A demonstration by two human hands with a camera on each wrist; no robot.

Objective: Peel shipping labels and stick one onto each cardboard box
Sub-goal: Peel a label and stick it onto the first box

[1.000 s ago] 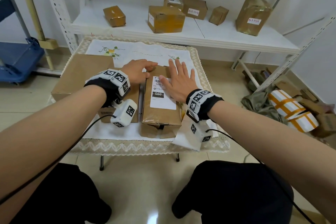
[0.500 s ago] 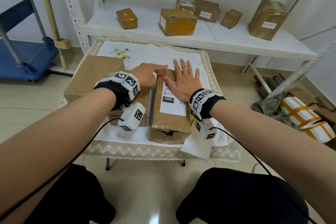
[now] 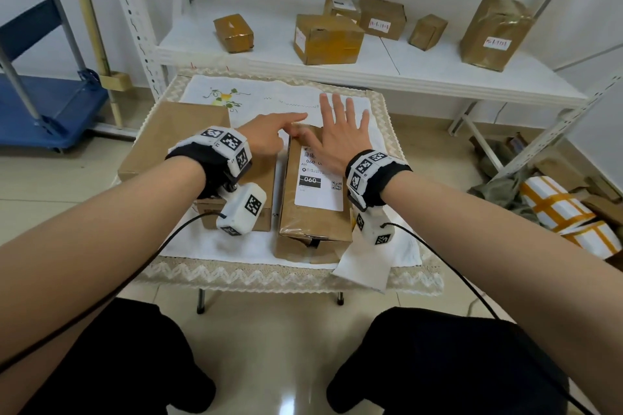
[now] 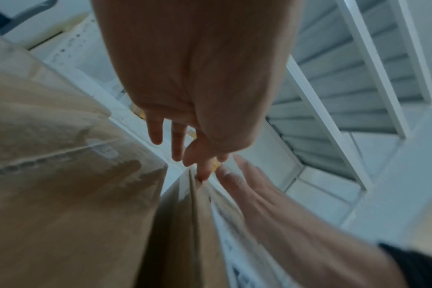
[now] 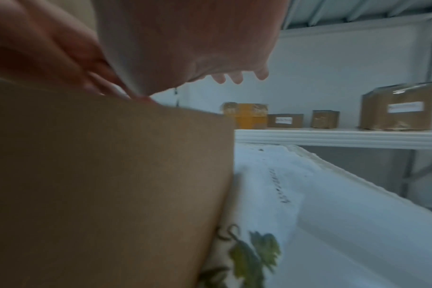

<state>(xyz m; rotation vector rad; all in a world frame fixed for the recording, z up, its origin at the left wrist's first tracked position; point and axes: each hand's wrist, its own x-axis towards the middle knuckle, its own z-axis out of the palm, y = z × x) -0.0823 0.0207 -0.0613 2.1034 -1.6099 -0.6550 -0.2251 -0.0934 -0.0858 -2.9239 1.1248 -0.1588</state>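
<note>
Shipping label (image 3: pixel 318 184): white sheet with a black "060" block, I see it stuck flat on top of the narrow cardboard box (image 3: pixel 312 222), its far part hidden under my right hand.
Narrow cardboard box: stands on the counter (image 3: pixel 256 274), at the right of the wide box and just beside it; a thin gap of white cloth shows between them.
Right hand (image 3: pixel 338 138): fingers straight and spread wide, palm down on the far end of the label; the fingertips reach past the far edge of the box. It holds nothing.
Left hand (image 3: pixel 266 138): index finger stretched out to the far left corner of the narrow box. In the left wrist view one fingertip (image 4: pixel 204 172) touches this corner edge and the other fingers are relaxed, nothing is gripped.
Wide box (image 3: pixel 188 141): lies on the counter at the left, partly under my left wrist; I cannot see a label on it.
Counter: covered with a white cloth (image 3: pixel 269 101) with a plant embroidery and a lace border.
Loose white paper (image 3: pixel 362 268): hangs over the near edge of the counter, under my right wrist.
Shelf (image 3: pixel 387 61): behind the counter, carries six brown parcels, several of them with small white labels.
</note>
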